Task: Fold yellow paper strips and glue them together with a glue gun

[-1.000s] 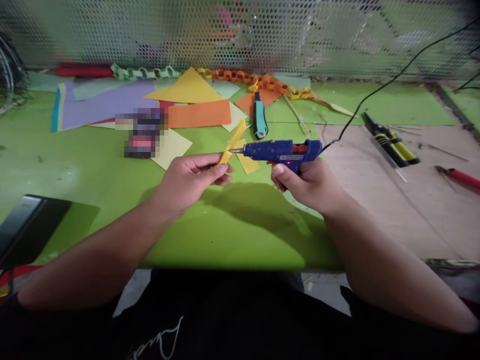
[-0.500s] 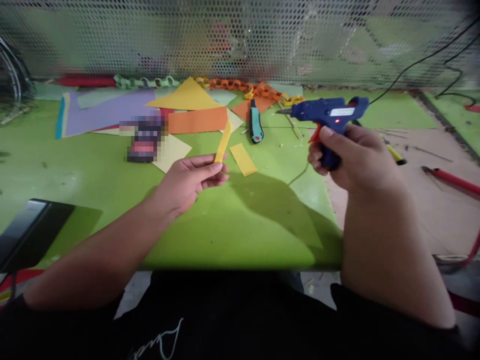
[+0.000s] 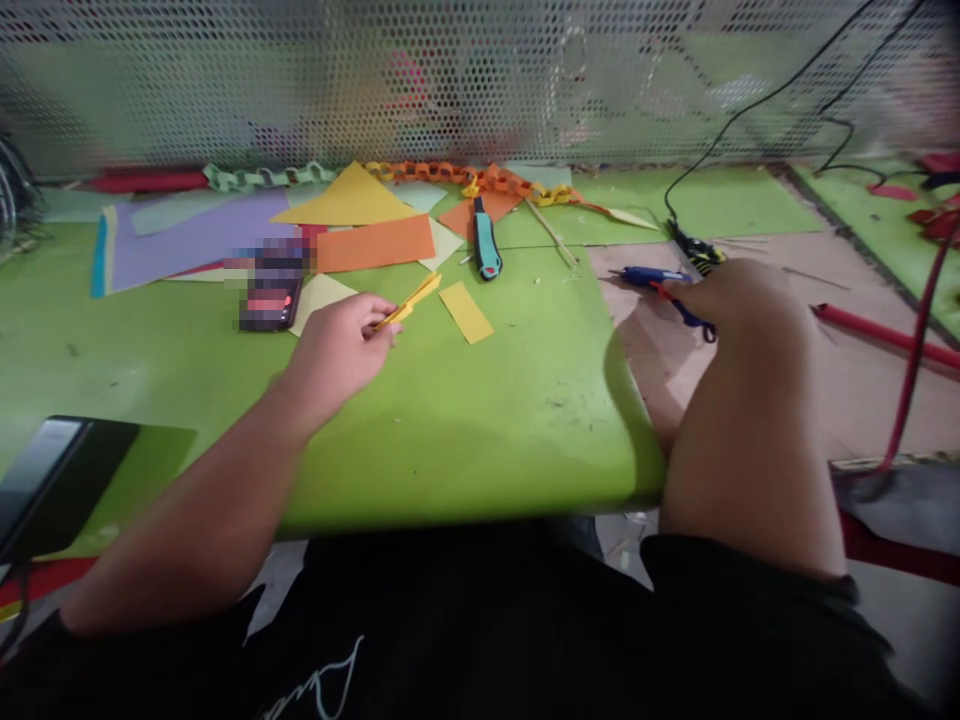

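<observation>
Now, starting at the far left, a dark flat device [image 3: 52,470] is lying at the edge of the green tabletop [image 3: 487,420], and sheets of purple paper [image 3: 195,235] are spreading out behind it. A phone [image 3: 271,290] is sitting just ahead of my left hand [image 3: 337,345]. I am pinching a folded yellow paper strip [image 3: 409,300] between the thumb and fingertips of that hand, the strip slanting up and to the right, off the surface. Just to its right a loose yellow paper piece [image 3: 466,312] is lying flat, near the strip but not touching it. Behind it an orange sheet [image 3: 375,243], a yellow triangle [image 3: 345,200] and a teal utility knife [image 3: 486,240] are resting, with an orange and yellow paper chain [image 3: 480,180] running along the mesh wall.

Further right, well apart from the strip, my right hand [image 3: 731,300] is closing around the blue glue gun [image 3: 652,277], which is lying low on the brown board [image 3: 757,390] with its nozzle pointing left. Its black cord [image 3: 720,140] is climbing toward the wall. A red hose [image 3: 892,335] is crossing the board at the far right.
</observation>
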Motion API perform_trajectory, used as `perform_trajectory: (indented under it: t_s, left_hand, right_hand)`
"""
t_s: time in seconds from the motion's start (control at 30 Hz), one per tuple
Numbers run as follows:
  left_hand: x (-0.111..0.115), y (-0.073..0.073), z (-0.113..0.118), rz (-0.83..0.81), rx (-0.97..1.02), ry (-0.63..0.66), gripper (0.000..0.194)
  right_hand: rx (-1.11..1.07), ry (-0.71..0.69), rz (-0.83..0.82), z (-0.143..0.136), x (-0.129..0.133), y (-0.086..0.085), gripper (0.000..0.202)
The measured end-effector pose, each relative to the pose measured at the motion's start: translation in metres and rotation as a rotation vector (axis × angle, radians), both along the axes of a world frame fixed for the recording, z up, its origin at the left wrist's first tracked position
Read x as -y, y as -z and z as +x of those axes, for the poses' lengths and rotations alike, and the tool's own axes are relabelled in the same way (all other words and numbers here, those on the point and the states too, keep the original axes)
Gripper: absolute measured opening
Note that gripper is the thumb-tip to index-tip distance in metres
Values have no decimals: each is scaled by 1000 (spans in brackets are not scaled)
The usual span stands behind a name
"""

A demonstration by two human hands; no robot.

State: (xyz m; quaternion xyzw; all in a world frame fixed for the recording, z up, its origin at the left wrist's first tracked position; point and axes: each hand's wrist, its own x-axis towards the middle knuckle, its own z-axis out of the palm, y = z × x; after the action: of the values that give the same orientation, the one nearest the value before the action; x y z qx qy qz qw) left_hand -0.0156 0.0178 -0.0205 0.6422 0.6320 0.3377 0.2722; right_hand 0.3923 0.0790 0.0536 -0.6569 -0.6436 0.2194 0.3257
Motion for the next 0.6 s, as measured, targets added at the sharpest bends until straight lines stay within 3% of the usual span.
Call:
perform_trajectory:
  t_s: [0.13,0.27,0.3,0.43,0.6]
  left_hand:
    - [2,-2,2,28,-36,-10,31]
    - [4,-4,4,41,-60,-12,29]
    - [4,-5,5,34,-42,-11,29]
    - [4,-8,9,-11,136,-23,30]
    - [4,-16,16,-61,322,-39,33]
  right_hand:
    - [69,-47,50,-16,5,-2,33]
    - [223,-53,158,-25,-3,12,26]
    - [267,-89,196,-32,-5,16,23]
    - [328,-481,338,-79,-10,33,26]
    - [400,-601,331,-135,-22,48,43]
